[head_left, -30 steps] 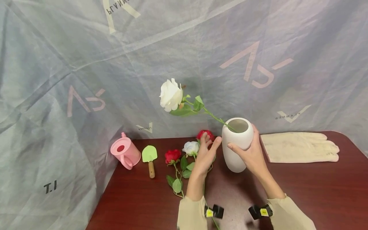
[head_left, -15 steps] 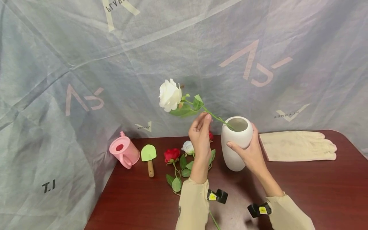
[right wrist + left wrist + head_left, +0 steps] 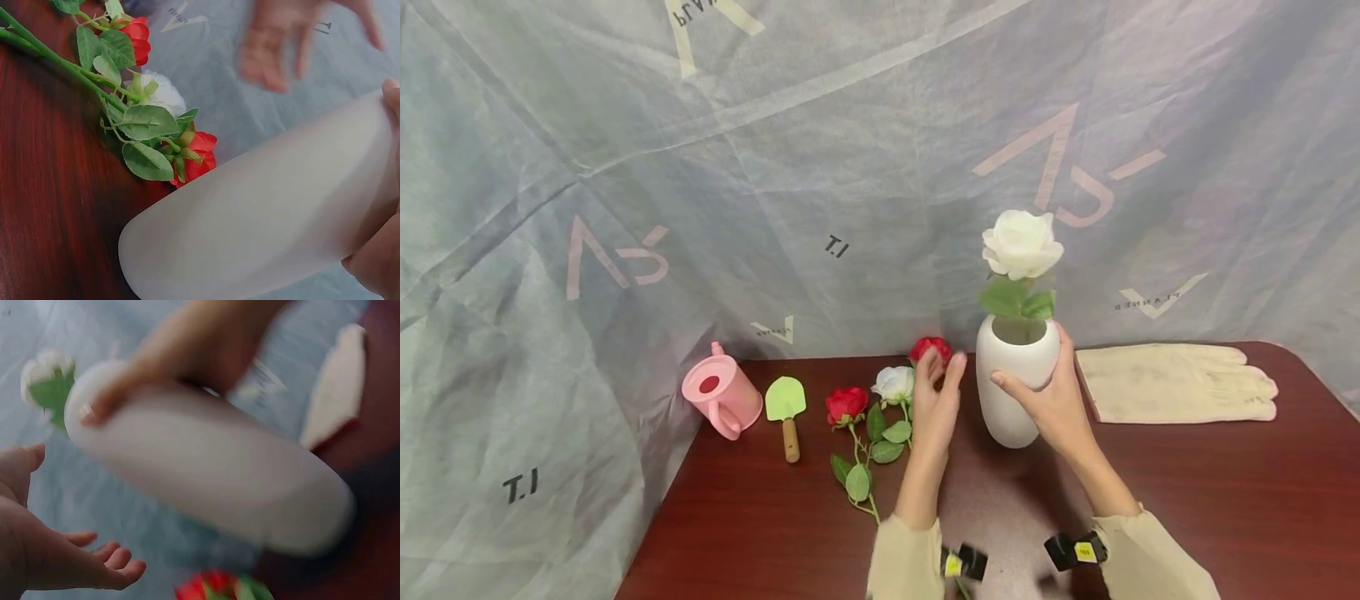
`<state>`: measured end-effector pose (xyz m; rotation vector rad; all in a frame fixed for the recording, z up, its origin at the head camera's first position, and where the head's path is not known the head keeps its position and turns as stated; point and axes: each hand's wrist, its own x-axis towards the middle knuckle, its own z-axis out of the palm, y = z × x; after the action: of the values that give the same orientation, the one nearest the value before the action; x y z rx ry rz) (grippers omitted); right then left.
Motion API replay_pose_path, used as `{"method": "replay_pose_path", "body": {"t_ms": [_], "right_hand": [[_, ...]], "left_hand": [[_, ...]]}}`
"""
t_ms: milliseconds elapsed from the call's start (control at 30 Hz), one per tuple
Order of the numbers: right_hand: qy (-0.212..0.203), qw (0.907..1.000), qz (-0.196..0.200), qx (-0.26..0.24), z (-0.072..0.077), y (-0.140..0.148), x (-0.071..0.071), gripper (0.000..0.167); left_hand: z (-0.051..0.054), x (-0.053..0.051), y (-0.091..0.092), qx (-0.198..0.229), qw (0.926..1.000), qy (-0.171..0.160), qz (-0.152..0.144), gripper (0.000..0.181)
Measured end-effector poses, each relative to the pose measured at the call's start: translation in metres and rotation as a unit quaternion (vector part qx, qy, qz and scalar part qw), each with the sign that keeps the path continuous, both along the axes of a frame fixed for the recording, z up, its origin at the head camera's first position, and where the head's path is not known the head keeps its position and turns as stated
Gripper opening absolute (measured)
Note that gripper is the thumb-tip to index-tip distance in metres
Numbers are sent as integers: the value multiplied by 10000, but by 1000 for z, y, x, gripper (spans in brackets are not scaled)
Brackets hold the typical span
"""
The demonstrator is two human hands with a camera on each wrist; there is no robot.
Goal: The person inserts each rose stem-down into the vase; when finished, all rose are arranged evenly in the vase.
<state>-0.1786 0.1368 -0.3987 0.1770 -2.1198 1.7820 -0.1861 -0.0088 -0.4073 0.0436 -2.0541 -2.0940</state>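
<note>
- Grey fabric hangs behind the red-brown bench.
- White rose stands in the white vase.
- Right hand grips the vase.
- Left hand, fingers spread, hovers just beside it.

Left hand blurred
In the head view, the vase hides the right hand's fingertips and, beyond its thumb, the white rose's lower stem.

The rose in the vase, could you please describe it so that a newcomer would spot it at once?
At the dark red table, find the white vase that the right hand grips. The rose stands in it, with green leaves under the bloom. It is white and upright, whereas the other roses lie on the table.
</note>
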Motion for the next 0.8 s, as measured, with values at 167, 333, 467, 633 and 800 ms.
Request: {"method": "replay_pose_path", "body": {"t_ms": [167, 333, 467, 633, 800], "right_hand": [[23, 10000, -79, 2, -3, -1, -1, 95], [27, 9998, -199, 90, -4, 0, 0, 93], [37, 9996, -242, 165, -3, 0, -1, 92], [80, 9996, -249, 95, -4, 0, -1, 92], [130, 9997, -196, 4, -10, 0, -5, 92]], "left_hand": [[-49, 45, -49, -721, 9935, 373, 794, 30], [-76, 83, -97, -2465, 9507, -461, 1827, 18], [-92, 97, -116, -3273, 9154, -1350, 1918, 23], [-111, 95, -116, -3565, 9053, -1376, 1854, 25], [-117, 93, -110, -3522, 9012, -1484, 2045, 26]]}}
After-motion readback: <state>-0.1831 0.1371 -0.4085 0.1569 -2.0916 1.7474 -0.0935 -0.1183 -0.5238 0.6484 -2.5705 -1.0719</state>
